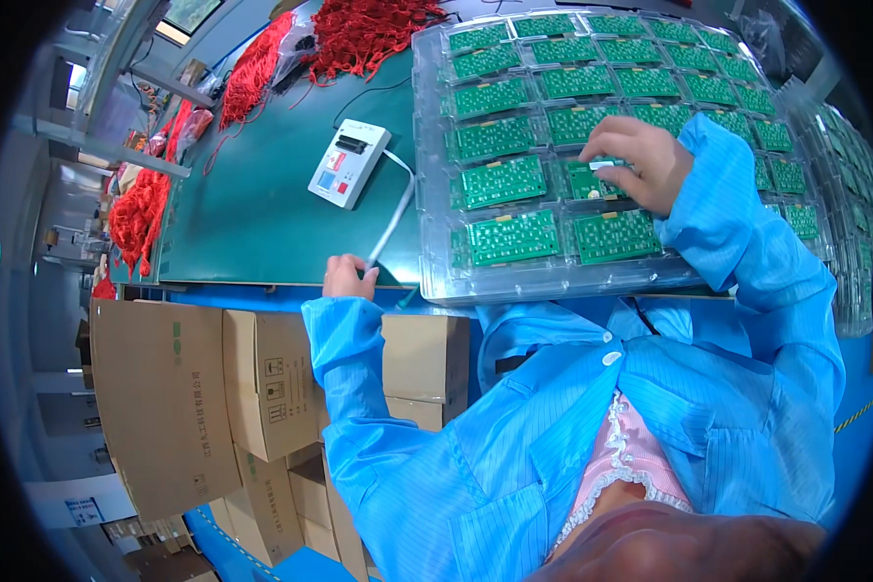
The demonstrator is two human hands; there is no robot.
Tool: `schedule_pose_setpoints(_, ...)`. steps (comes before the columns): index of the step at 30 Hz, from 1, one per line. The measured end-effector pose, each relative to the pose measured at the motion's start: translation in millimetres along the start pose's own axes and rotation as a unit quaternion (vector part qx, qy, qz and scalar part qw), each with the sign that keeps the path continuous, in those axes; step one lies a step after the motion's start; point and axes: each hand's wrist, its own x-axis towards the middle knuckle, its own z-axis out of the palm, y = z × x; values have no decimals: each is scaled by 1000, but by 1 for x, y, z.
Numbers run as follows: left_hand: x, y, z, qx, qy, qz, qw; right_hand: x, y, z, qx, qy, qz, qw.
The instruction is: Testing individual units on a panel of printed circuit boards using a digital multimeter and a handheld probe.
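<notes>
My left hand (350,277) is at the table's front edge, its fingers closed on the lower end of a grey cable (391,228). That cable runs up to a white box-shaped device (349,163) with a black socket, a small screen and a red button. My right hand (642,160) reaches over a clear plastic tray (435,194) holding rows of green circuit boards (502,182). Thumb and forefinger pinch a small white piece (603,165) at one circuit board (582,182), partly covered by the hand. Whether the piece is fixed to that board, I cannot tell.
Bundles of red cords (369,37) lie at the back of the green table (262,194), more red cords (141,218) along its left side. Cardboard boxes (160,388) stand below the front edge. Another tray of boards (849,184) is at the far right.
</notes>
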Motion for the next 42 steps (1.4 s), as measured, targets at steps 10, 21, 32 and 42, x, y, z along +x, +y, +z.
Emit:
schedule_pose_setpoints(10, 45, -8, -54, -755, -179, -17, 631, 62, -59, 58, 218, -107, 43, 969)
schedule_pose_setpoints(21, 100, 33, -84, -862, -237, 98, 437, 155, -109, 140, 174, -202, 144, 953)
schedule_pose_setpoints(32, 190, -41, 19, -178, 68, 96, 977, 110, -54, 18, 453, -70, 291, 840)
schedule_pose_setpoints(42, 164, -10, -24, -18, 106, 103, 989, 64, -17, -9, 213, -117, 275, 930)
